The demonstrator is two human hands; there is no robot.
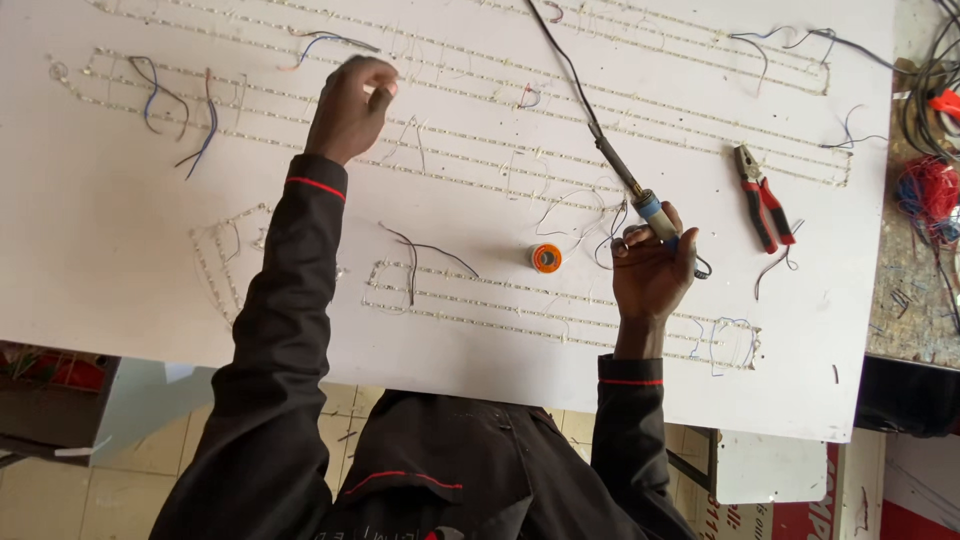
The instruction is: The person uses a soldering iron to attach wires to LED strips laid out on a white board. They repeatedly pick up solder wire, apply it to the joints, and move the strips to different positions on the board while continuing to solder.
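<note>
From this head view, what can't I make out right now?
- What the left hand pinches: too small, covered by its fingers.
- Soldering iron handle: wrapped by the right hand; its cord leaves the top edge.
- Joints on the LED strips: too small.
- Wire bundle: cut by the right edge.

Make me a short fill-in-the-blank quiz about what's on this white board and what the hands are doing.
1. The right hand holds a soldering ____ by its blue grip.
2. The pliers have ____ handles.
3. The small solder spool lying on the white board is ____ in colour.
4. The left hand reaches toward the LED strips with its sleeve cuff trimmed in ____.

Missing words: iron; red; orange; red
</note>
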